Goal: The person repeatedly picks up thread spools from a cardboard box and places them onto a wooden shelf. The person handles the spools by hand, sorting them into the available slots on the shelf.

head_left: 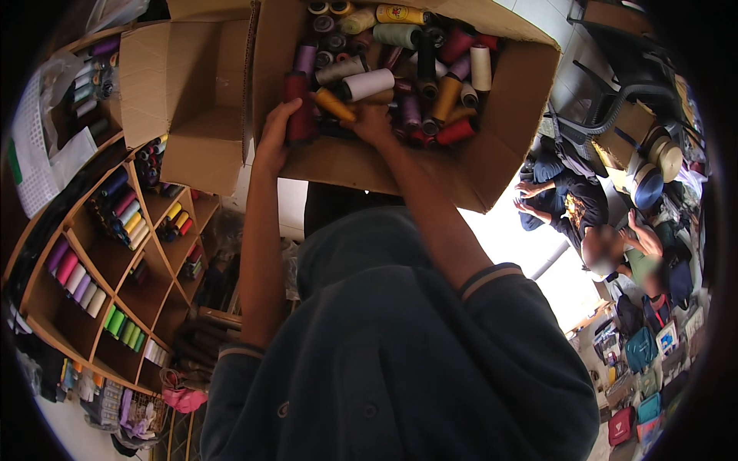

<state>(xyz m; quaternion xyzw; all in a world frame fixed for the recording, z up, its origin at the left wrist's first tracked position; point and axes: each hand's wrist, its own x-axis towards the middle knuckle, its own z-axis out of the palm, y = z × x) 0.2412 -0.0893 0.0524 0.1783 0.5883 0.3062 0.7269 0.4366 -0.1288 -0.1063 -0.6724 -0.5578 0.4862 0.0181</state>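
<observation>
A large cardboard box (507, 150) in front of me holds many thread spools in several colours, lying and standing in a jumble. At its near left side, my left hand (275, 129) is closed on a dark red thread spool (300, 115), held upright. To the right of it, my right hand (373, 124) reaches into the box with its fingers curled round the end of a mustard-yellow thread spool (331, 104), which lies tilted. Close by the right hand are a pale lilac spool (369, 84) and a purple spool (410, 114).
Left of the box stands another open cardboard box (204, 154). A wooden shelf (138, 265) with compartments of coloured spools curves along the left. A black chair (592, 115) stands at the far right; two people (584, 203) sit beyond it, near piled bags and goods.
</observation>
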